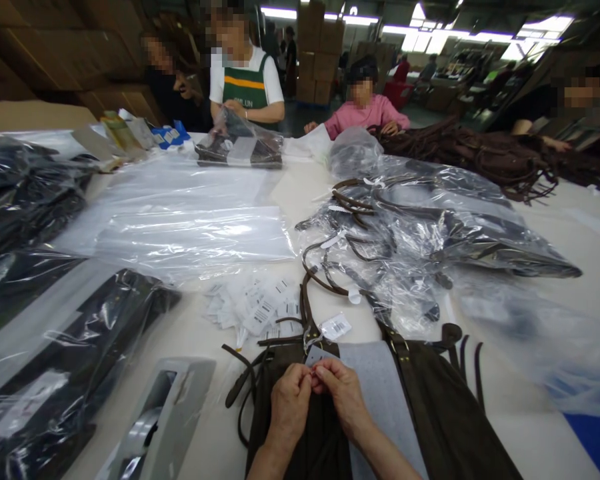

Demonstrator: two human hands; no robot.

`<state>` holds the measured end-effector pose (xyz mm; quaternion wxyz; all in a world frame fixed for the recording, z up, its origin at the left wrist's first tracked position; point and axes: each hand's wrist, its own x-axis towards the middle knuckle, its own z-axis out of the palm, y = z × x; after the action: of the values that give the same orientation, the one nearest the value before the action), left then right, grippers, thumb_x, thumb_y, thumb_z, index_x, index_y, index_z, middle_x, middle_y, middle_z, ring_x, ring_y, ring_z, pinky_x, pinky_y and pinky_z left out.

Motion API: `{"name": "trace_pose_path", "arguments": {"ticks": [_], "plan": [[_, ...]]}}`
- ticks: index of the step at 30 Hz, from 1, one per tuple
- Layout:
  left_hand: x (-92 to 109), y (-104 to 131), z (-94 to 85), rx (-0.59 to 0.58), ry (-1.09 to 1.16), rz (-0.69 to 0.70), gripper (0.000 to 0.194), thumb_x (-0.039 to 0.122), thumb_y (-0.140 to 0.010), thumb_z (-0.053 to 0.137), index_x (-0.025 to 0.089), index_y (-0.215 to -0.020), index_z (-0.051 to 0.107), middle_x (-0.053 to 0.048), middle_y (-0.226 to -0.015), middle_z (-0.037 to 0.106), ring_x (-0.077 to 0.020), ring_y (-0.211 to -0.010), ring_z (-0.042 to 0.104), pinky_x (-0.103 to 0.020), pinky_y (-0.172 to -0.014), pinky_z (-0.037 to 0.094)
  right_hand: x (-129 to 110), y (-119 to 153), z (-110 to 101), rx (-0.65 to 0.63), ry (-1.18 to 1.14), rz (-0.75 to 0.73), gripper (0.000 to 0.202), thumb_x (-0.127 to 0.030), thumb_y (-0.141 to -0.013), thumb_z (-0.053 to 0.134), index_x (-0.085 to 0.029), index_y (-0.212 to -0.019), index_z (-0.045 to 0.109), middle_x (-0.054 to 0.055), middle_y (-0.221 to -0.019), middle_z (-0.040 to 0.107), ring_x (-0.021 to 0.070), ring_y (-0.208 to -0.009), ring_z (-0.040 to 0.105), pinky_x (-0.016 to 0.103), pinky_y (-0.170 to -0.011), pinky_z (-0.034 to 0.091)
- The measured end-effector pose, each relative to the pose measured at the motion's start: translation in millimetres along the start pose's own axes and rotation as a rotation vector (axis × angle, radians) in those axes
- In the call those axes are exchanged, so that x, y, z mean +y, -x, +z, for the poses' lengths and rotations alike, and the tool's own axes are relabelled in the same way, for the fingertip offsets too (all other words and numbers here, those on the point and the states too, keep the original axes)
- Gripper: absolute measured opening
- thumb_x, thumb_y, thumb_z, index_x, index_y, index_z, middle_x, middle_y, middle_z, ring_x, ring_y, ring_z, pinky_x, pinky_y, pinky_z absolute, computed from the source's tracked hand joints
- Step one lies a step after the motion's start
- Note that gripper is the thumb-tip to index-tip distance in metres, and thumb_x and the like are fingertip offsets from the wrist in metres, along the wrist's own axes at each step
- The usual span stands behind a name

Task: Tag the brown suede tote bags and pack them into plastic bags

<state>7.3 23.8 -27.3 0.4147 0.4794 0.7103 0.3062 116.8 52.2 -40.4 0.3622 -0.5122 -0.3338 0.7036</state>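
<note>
A dark brown bag (430, 407) with leather straps and a pale sheet (375, 373) across it lies in front of me. Over its upper part, my left hand (291, 400) and my right hand (341, 393) meet fingertip to fingertip. Both are closed in a pinch; the small thing between them is too hidden to name. A grey tag (320, 355) shows just behind the fingertips. Beyond it, a white barcode label (336, 326) lies by the bag's strap (307, 293).
Loose white labels (260, 307) and clear plastic bags (195, 233) lie ahead. Wrapped bags stand left (55, 347) and right (460, 227). A grey tape dispenser (160, 420) is near left. People work across the table (300, 190), beside a brown pile (470, 150).
</note>
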Motion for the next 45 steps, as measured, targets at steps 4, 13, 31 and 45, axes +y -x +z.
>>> {"name": "trace_pose_path", "arguments": {"ticks": [4, 13, 31, 45], "plan": [[-1.1, -1.3, 0.6, 0.006, 0.012, 0.017, 0.022, 0.024, -0.077, 0.035, 0.019, -0.064, 0.053, -0.001, -0.066, 0.055, -0.0139, -0.065, 0.052, -0.024, -0.063, 0.038, 1.5, -0.8, 0.7, 0.002, 0.049, -0.026, 0.02, -0.035, -0.067, 0.062, -0.016, -0.066, 0.061, 0.0, -0.058, 0.061, 0.0118, -0.054, 0.053, 0.024, -0.055, 0.042], [-2.1, -2.5, 2.4, 0.016, 0.013, 0.003, 0.022, 0.024, -0.076, 0.035, 0.019, -0.061, 0.05, 0.0, -0.063, 0.053, -0.0131, -0.063, 0.051, -0.024, -0.061, 0.037, 8.3, -2.0, 1.2, 0.024, 0.19, -0.091, 0.014, -0.031, -0.071, 0.057, -0.02, -0.064, 0.06, -0.001, -0.056, 0.059, 0.0134, -0.053, 0.053, 0.026, -0.054, 0.043], [4.3, 5.6, -10.6, -0.001, 0.055, 0.123, 0.019, 0.023, -0.074, 0.04, 0.018, -0.068, 0.058, -0.001, -0.07, 0.057, -0.0152, -0.07, 0.054, -0.027, -0.067, 0.039, -29.9, 9.9, -22.6, 0.091, 1.255, -0.396, 0.047, -0.012, -0.069, 0.047, -0.019, -0.115, 0.05, 0.007, -0.093, 0.062, 0.0221, -0.09, 0.053, 0.033, -0.081, 0.038], [-2.8, 29.2, -18.3, 0.233, 0.191, 0.094, 0.038, 0.022, -0.065, 0.043, 0.014, -0.101, 0.053, -0.013, -0.114, 0.05, -0.0163, -0.082, 0.057, -0.034, -0.083, 0.044, -22.3, 28.3, 15.6, 0.218, 0.771, -0.006, 0.012, -0.014, -0.054, 0.056, -0.02, -0.06, 0.047, -0.002, -0.053, 0.054, 0.0142, -0.052, 0.05, 0.025, -0.051, 0.034]]}}
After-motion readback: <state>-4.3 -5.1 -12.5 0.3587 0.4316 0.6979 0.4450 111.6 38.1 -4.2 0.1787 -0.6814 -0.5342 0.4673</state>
